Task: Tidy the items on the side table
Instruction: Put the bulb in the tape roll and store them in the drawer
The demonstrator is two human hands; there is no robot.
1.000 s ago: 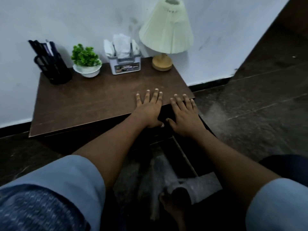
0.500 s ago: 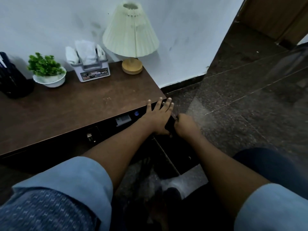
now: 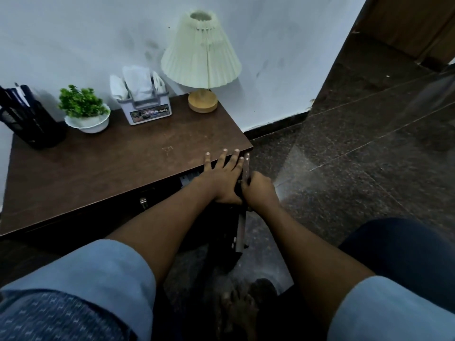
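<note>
Right hand (image 3: pixel 258 190) flat a second ago, now curled round door panel (image 3: pixel 246 166) edge, left hand (image 3: pixel 222 178) still flat on side table (image 3: pixel 98 168) corner, dark brown scuffed top

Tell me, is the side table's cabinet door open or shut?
Open. The door stands swung out edge-on from the front of the side table, and the right hand grips its top edge.
</note>
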